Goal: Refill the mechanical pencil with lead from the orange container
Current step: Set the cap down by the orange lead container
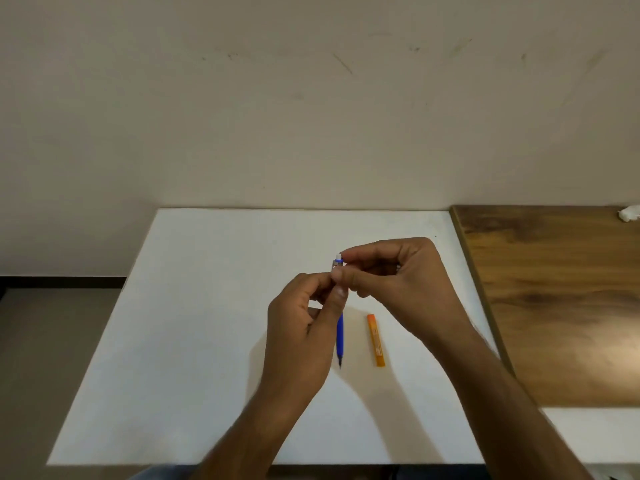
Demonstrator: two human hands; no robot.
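Observation:
A blue mechanical pencil [340, 336] is held upright above the white table [207, 323], tip pointing down toward me. My left hand [304, 327] grips its barrel around the middle. My right hand [394, 271] pinches the pencil's top end, where a small white eraser cap [338, 257] shows between finger and thumb. The orange lead container [376, 340] lies flat on the table just right of the pencil, below my right hand, touched by neither hand. Whether the container is open cannot be made out.
A brown wooden tabletop [561, 299] adjoins the white table on the right, with a small white crumpled object [628, 213] at its far corner. A beige wall rises behind. Floor shows beyond the table's left edge.

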